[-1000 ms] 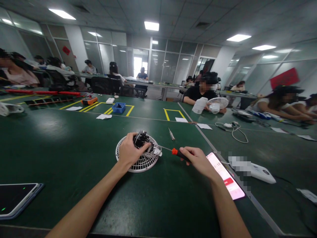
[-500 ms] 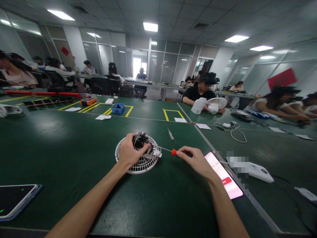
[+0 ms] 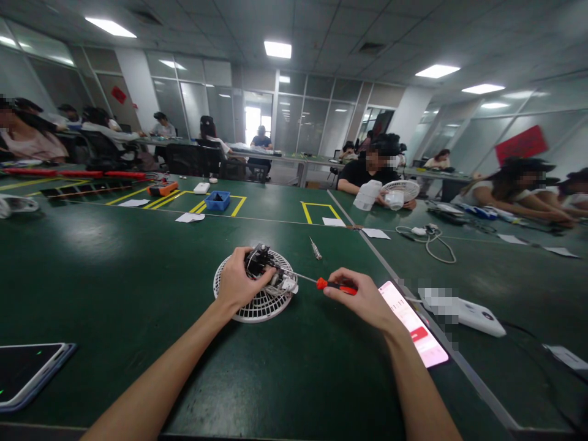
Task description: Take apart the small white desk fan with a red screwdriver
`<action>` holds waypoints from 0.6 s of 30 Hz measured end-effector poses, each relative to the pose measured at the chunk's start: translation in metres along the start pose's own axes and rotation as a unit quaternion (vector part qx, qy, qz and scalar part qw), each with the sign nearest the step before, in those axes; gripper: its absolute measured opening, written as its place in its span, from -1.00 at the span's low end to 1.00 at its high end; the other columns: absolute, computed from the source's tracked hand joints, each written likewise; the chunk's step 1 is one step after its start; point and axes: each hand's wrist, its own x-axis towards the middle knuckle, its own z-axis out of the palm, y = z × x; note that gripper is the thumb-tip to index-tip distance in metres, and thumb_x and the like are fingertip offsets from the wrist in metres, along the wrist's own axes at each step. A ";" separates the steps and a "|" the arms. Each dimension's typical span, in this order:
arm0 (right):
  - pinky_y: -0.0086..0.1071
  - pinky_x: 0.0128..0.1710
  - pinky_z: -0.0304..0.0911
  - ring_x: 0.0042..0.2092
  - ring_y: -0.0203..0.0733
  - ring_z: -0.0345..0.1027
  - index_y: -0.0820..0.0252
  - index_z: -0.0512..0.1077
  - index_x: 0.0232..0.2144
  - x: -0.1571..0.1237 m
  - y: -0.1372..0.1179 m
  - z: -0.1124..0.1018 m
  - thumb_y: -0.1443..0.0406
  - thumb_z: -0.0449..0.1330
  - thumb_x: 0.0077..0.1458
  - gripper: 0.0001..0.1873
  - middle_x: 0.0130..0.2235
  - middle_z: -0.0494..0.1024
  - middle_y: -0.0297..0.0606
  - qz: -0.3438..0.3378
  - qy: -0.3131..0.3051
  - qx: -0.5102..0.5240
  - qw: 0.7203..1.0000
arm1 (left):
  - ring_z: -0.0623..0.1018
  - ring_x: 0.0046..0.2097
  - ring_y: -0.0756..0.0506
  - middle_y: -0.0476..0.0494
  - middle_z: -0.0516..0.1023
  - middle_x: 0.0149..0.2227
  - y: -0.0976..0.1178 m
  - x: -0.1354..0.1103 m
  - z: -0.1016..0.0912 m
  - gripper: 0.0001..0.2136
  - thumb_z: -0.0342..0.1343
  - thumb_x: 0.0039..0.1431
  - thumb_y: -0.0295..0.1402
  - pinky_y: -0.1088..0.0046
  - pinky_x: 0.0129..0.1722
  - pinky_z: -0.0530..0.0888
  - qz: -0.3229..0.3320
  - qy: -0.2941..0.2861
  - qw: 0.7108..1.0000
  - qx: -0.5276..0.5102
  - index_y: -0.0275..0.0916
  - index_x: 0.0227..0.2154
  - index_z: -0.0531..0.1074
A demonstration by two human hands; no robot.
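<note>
On the green table lies a round white fan grille (image 3: 264, 311) with a black motor unit (image 3: 260, 260) and bundled white wires (image 3: 280, 283) on top. My left hand (image 3: 239, 278) is closed around the motor unit, thumb across its near side. My right hand (image 3: 356, 295) holds a red and black screwdriver (image 3: 337, 286) by its handle. The metal shaft runs left, almost level, to the motor unit; its tip is too small to make out there. A second, small screwdriver (image 3: 315, 249) with a clear handle lies beyond my right hand.
A lit phone (image 3: 425, 340) lies right of my right forearm, by a white power bank (image 3: 478, 315). Another phone (image 3: 30, 373) is at the near left. A blue bin (image 3: 217, 201) stands farther back. Across the table, a person (image 3: 353, 174) handles white fan parts (image 3: 400, 191).
My right hand's fingers have loosened and shifted along the screwdriver, so more of its red and black handle shows. My left hand stays on the motor unit.
</note>
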 end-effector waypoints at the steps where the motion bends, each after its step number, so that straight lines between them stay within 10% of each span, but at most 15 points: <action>1: -0.22 -0.18 0.29 -0.22 -0.10 0.43 0.11 0.54 -0.31 0.000 0.001 0.000 0.00 0.28 0.14 -0.69 -0.28 0.58 -0.26 0.005 -0.005 0.000 1.000 | 0.59 -0.11 -0.20 -0.17 0.55 -0.12 0.000 0.000 0.000 -0.49 0.31 0.06 0.00 0.18 -0.06 0.54 -0.001 0.000 1.000 0.000 -0.18 -0.05 0.36; 18: -0.24 -0.17 0.33 -0.20 -0.10 0.42 0.09 0.48 -0.33 -0.002 -0.005 -0.002 0.09 0.37 0.03 -0.74 -0.27 0.54 -0.30 -0.012 -0.007 0.009 1.000 | 0.59 -0.11 -0.19 -0.15 0.56 -0.13 0.002 0.000 -0.001 -0.51 0.35 0.03 0.00 0.17 -0.04 0.54 -0.007 0.008 1.000 -0.025 -0.17 -0.08 0.41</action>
